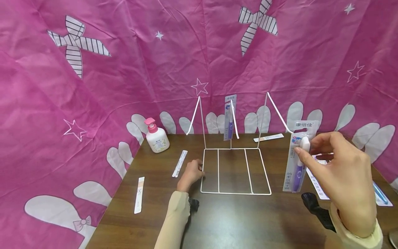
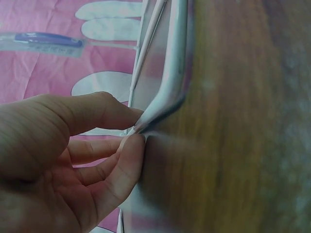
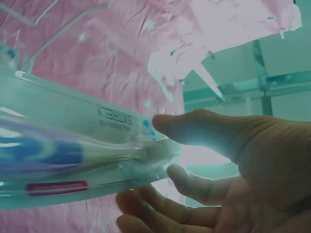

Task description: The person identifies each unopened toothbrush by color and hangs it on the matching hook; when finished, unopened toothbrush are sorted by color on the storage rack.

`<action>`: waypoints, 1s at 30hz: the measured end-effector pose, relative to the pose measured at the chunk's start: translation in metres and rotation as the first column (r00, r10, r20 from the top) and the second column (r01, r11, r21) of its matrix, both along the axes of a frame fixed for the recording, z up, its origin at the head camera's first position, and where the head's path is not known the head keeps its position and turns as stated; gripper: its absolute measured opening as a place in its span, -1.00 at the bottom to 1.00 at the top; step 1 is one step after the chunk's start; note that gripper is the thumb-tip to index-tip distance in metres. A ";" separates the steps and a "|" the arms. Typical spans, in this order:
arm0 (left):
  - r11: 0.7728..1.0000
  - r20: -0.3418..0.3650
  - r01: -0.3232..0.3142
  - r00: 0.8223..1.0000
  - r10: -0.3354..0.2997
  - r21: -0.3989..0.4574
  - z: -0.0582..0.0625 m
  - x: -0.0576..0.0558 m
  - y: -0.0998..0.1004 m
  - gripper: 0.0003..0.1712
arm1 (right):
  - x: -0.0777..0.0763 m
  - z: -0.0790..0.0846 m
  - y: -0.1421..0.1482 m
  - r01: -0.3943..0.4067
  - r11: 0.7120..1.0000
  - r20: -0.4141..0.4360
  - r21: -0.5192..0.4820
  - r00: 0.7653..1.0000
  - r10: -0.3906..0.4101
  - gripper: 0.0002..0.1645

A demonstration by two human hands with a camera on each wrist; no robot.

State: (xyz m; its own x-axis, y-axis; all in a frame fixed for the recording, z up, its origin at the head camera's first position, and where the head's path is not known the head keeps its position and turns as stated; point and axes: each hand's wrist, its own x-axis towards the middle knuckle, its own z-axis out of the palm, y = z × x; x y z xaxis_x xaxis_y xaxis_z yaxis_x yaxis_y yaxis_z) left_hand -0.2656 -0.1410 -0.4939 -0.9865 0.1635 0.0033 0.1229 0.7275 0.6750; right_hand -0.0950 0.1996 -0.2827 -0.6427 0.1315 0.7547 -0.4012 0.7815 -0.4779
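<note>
A packaged toothbrush with a purple handle stands upright in the head view. My right hand pinches it near the brush head, between thumb and fingers. The top of its card is beside the tip of the right hook on a white wire rack; whether the hook passes through the hole I cannot tell. In the right wrist view the clear blister pack fills the left side. My left hand grips the rack's left base wire, pinched by thumb and fingertips in the left wrist view. Another packaged toothbrush hangs on the middle hook.
A white pump bottle with a pink top stands at the back left. Slim white packets lie left of the rack, and one behind it. More toothbrush packs lie under and beyond my right hand. A pink curtain hangs behind.
</note>
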 end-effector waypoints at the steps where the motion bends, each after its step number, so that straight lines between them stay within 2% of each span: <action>1: 1.000 -0.001 0.000 1.000 0.000 0.002 0.000 0.000 0.000 -0.55 | 0.000 0.000 -0.004 -0.017 1.000 -0.019 -0.006 1.000 0.017 -0.51; 5: 1.000 0.010 0.002 1.000 -0.002 0.013 0.002 0.001 0.000 -0.53 | -0.002 -0.002 -0.018 -0.084 0.996 -0.069 -0.005 0.994 0.083 -0.44; 9: 1.000 0.021 -0.001 1.000 0.001 0.024 0.003 0.001 0.000 -0.51 | -0.007 -0.005 -0.033 -0.147 0.989 -0.051 -0.007 0.988 0.146 -0.38; 14: 1.000 0.028 -0.001 1.000 0.001 0.021 0.002 0.000 0.000 -0.52 | -0.015 -0.011 -0.052 -0.252 0.968 -0.018 -0.017 0.968 0.252 -0.35; 23: 1.000 0.022 0.001 1.000 -0.001 0.007 0.000 -0.001 0.001 -0.53 | -0.033 -0.022 -0.074 -0.280 0.959 0.108 0.039 0.956 0.274 -0.36; 30: 1.000 0.041 0.000 0.999 -0.001 0.023 -0.001 -0.001 0.001 -0.53 | -0.050 -0.033 -0.080 -0.318 0.948 0.114 0.035 0.943 0.312 -0.38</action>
